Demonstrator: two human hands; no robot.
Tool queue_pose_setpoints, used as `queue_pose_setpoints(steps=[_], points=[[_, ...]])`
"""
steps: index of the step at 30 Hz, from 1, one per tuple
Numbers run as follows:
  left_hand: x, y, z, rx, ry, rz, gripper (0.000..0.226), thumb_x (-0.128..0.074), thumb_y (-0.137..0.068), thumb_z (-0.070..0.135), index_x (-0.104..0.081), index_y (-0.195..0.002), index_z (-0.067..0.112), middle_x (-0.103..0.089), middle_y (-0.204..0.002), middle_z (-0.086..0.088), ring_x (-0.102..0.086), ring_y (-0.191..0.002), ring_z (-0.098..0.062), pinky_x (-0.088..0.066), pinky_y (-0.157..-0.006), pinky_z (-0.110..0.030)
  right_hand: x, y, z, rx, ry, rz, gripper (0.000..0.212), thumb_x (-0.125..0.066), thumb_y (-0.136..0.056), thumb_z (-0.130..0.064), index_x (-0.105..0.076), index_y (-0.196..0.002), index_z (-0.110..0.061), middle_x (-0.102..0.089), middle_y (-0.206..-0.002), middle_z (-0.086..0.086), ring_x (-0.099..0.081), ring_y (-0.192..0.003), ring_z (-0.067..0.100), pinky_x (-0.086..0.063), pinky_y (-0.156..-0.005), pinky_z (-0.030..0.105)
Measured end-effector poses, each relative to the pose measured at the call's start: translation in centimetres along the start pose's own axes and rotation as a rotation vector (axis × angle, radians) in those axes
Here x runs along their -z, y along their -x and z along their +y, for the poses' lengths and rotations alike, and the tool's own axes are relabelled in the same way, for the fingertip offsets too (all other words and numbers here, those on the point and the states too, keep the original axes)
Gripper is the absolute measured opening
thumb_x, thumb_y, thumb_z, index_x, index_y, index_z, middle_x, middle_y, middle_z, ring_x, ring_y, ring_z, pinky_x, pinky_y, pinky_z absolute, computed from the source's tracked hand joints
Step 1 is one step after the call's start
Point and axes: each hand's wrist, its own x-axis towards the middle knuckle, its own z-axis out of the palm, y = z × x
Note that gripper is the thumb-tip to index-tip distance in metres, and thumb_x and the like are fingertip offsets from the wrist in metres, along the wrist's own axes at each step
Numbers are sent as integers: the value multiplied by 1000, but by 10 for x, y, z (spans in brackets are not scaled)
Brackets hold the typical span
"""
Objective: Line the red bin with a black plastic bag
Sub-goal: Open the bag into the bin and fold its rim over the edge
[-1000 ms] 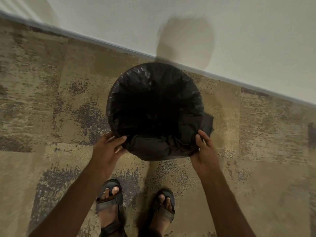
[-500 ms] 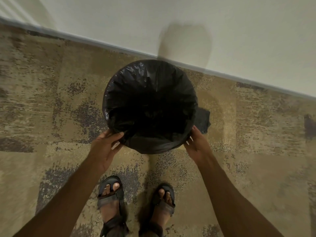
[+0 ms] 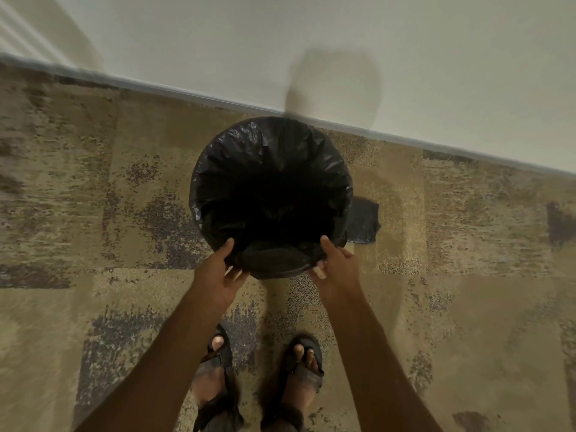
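— Where is the bin?

— On the patchy carpet [image 3: 93,188], close to the white wall [image 3: 374,32]. You can't see any red. The black bag [image 3: 271,157] covers the whole top and is folded over the rim all the way round.

— What are the hands doing?

— Both are at the near edge. The left hand [image 3: 218,272] pinches the bag at the rim, thumb on top and fingers curled under. The right hand [image 3: 338,266] does the same on the other side, thumb on the rim, fingers tucked below on the plastic.

— Is any bag sticking out?

— Yes, a dark flap [image 3: 363,219] pokes out on the right side of the bin, down by the floor.

— And the person?

— Standing just behind it. Two feet in dark sandals [image 3: 304,363] show between the arms.
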Motion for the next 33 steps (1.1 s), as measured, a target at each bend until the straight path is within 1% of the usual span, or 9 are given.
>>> queue_pose_setpoints(steps=[2, 7, 15, 18, 21, 24, 26, 29, 33], points=[[3, -6, 3, 9, 14, -6, 7, -64, -90, 11, -58, -94, 9, -62, -103, -12, -60, -92, -27, -49, -89, -44, -1, -9, -4, -52, -14, -15, 32, -66, -89, -11, -55, -118, -1, -64, -114, 15, -61, -107, 28, -56, -77, 46], [18, -18, 7, 19, 1, -144, 17, -59, -90, 1, -62, -99, 16, -64, -105, -7, -60, -97, -24, -50, -69, -41, 12, -30, -9, -178, -127, -147, 16, -64, -89, -5, -62, -104, -7, -65, -106, 8, -61, -98, 24, -51, -63, 39], [30, -23, 13, 90, -78, -243, 20, -53, -87, -7, -59, -95, 10, -60, -107, -10, -56, -101, -25, -51, -71, -46, 30, -43, 5, -202, -228, -309, 13, -57, -91, -5, -61, -103, -1, -63, -103, 16, -61, -96, 30, -61, -66, 41], [34, -19, 22, 40, -250, -249, 18, -64, -84, -2, -63, -94, 12, -64, -109, -6, -58, -108, -24, -53, -79, -45, 30, -39, 7, -164, -158, -253, 9, -59, -91, -8, -61, -100, -9, -63, -103, 10, -58, -89, 24, -57, -66, 37], [36, -10, 35, -44, -432, -170, 15, -75, -79, 15, -65, -90, 13, -67, -106, -2, -59, -109, -23, -47, -86, -46, 32, -28, 3, -79, -9, -172, 19, -69, -85, -17, -62, -103, -19, -67, -106, 1, -60, -93, 16, -47, -79, 36], [37, -9, 50, -217, -517, 9, 51, -75, -81, 30, -52, -121, 8, -60, -115, -8, -57, -98, -22, -47, -85, -43, 34, -19, -3, 44, 69, 4, 31, -72, -84, -28, -60, -111, -18, -62, -108, -1, -55, -96, 15, -45, -83, 37], [33, -9, 63, -325, -523, 31, 51, -70, -86, 31, -47, -125, 9, -58, -121, -12, -57, -96, -22, -49, -82, -40, 32, -17, -13, 52, 32, 89, 37, -69, -86, -37, -58, -115, -17, -58, -110, 0, -53, -99, 18, -45, -82, 38], [17, -8, 85, -246, -443, -126, 32, -60, -92, 38, -56, -115, 16, -62, -122, -11, -61, -102, -22, -51, -85, -43, 23, -20, -29, -26, 8, 9, 40, -58, -90, -51, -59, -112, -18, -60, -109, 3, -56, -101, 21, -47, -81, 40], [5, -13, 102, -113, -414, -199, 44, -61, -91, 41, -57, -126, 15, -62, -119, -7, -59, -110, -26, -52, -83, -51, 12, -30, -38, -103, 50, -106, 38, -57, -91, -48, -61, -108, -14, -63, -111, 6, -56, -108, 27, -43, -96, 49]])
